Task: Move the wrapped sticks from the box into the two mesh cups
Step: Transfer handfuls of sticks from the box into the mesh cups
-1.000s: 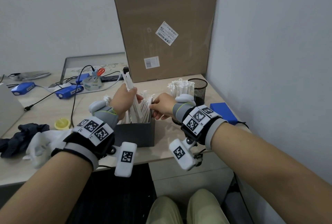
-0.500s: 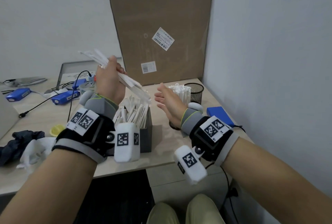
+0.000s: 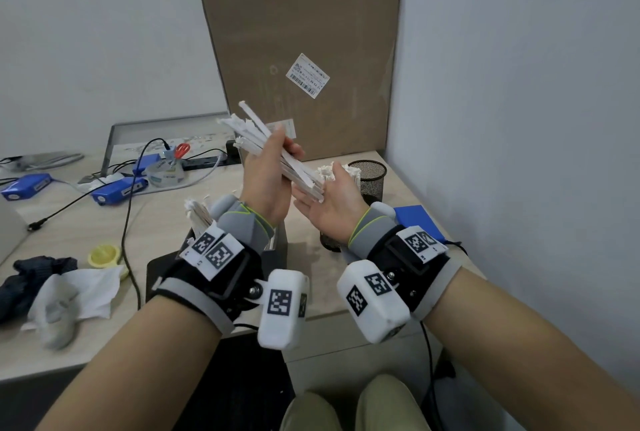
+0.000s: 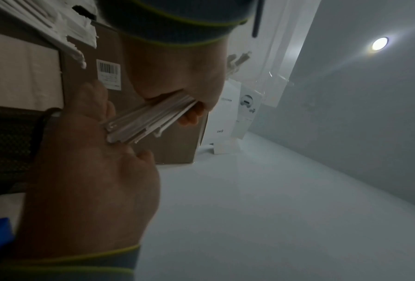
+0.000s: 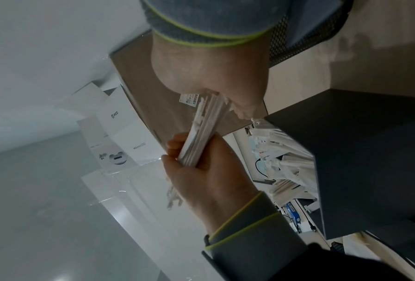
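My left hand point(image 3: 266, 174) grips a bundle of white wrapped sticks point(image 3: 263, 134), held slanted in the air above the desk. The bundle's lower end butts against the palm of my right hand point(image 3: 332, 202), which is open with straight fingers. The left wrist view shows the bundle point(image 4: 151, 117) pinched between thumb and fingers. Below my left wrist stands the dark box point(image 3: 280, 250), with more sticks point(image 3: 199, 214) upright in it. Behind my right hand an empty black mesh cup point(image 3: 372, 181) stands by the wall. Beside it are more sticks point(image 3: 325, 169) in a second cup, mostly hidden.
A tall cardboard carton point(image 3: 298, 50) stands at the back and the wall is close on the right. A blue box point(image 3: 417, 223) lies by my right wrist. Cables, blue devices point(image 3: 117, 190), a tape roll point(image 3: 166, 172) and a white cloth point(image 3: 76, 295) cover the left of the desk.
My left hand lifted the bundle out of the box and swung it right. My right hand left the box, opened, and now meets the bundle's lower end.
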Available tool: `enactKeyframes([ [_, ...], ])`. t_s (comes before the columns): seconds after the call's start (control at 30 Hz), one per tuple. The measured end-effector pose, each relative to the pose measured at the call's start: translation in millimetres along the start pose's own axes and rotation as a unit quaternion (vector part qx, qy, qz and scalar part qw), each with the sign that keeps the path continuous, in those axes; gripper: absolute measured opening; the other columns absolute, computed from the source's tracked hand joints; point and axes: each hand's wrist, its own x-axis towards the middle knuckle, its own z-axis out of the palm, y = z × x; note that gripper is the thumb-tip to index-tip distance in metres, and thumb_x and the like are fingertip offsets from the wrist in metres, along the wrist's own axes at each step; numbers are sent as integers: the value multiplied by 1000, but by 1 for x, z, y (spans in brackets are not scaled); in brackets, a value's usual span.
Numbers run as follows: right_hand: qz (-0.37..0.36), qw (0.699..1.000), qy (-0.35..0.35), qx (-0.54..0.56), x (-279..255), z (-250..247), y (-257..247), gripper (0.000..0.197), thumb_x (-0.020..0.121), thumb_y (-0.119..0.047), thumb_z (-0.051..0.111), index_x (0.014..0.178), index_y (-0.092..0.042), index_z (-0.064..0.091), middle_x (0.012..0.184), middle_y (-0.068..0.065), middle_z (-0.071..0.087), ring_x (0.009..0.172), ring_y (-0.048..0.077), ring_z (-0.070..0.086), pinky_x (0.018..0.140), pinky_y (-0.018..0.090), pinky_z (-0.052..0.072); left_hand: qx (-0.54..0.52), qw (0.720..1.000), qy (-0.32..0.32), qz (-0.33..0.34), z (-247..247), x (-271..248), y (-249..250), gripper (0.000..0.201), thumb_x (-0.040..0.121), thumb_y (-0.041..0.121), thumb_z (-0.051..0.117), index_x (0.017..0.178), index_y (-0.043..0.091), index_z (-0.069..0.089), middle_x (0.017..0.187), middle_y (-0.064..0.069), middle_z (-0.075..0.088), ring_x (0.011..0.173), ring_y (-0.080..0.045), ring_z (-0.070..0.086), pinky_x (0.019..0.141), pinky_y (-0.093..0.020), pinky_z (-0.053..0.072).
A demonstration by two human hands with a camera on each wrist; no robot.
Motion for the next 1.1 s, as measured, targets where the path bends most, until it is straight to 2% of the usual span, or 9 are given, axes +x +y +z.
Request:
enactKeyframes([
  [0.17,8,999,-34,-30,-2,2,-2,66,95,-61,13,88,-11,56,53,-1,49,47,8,46,68,21,37,109,994,-27,8,2,-3,-9,30,94,29,57,70,12,50,58,-2,56,55,-15,53,57,-29,46],
  [0.33,-28,965,42,-257,-10,1,-28,51,98,-53,26,90,-13,56,84,5,57,68,13,54,67,26,42,130,985,-111,28,2,-3,3,28,100,26,47,78,11,55,50,3,46,47,-10,46,55,-25,43],
  [0.47,-239,876,60,-414,-29,25,-69,44,99,-48,32,114,-16,57,131,5,56,121,18,53,104,40,40,199,954,-222,-20,3,-14,6,24,98,17,47,79,8,57,47,7,40,47,-8,38,58,-25,36],
  [0.57,-329,781,1,-530,-45,57,-90,49,99,-48,30,134,-20,50,140,-3,51,134,9,41,114,38,29,274,916,-289,-48,8,-25,0,16,93,8,55,77,6,59,49,8,47,45,-6,37,56,-26,35],
  [0.7,-191,654,-114,-723,-60,78,-91,55,102,-45,18,125,-20,61,134,-5,58,129,6,46,112,27,25,332,879,-334,-70,15,-31,-6,16,86,3,64,71,8,61,54,-1,50,47,-9,38,50,-24,33],
  [0.8,-108,600,-142,-780,-58,78,-80,60,101,-48,17,120,-17,66,125,-4,65,123,6,53,111,24,26,342,869,-348,-77,15,-32,-9,15,78,17,71,64,18,67,70,-16,43,54,-17,37,55,-31,28],
  [0.97,-149,604,-119,-774,-50,68,-78,46,103,-33,28,115,-11,67,109,5,70,109,16,63,105,32,40,318,898,-301,-48,18,-33,-7,7,79,7,62,84,4,67,78,-16,51,57,-16,41,52,-23,35],
  [1.03,-184,594,-93,-778,-47,59,-78,38,102,-27,34,113,-9,66,103,2,69,106,18,62,103,35,41,325,905,-273,-32,20,-29,-7,6,85,-3,58,89,-5,62,64,-11,51,48,-9,40,47,-22,36],
  [1.1,-203,646,-75,-732,-44,51,-78,38,101,-34,36,114,-11,64,101,2,71,99,14,64,101,34,44,356,896,-264,-24,22,-25,-9,16,89,-4,54,77,4,60,48,4,48,44,-6,39,47,-23,34],
])
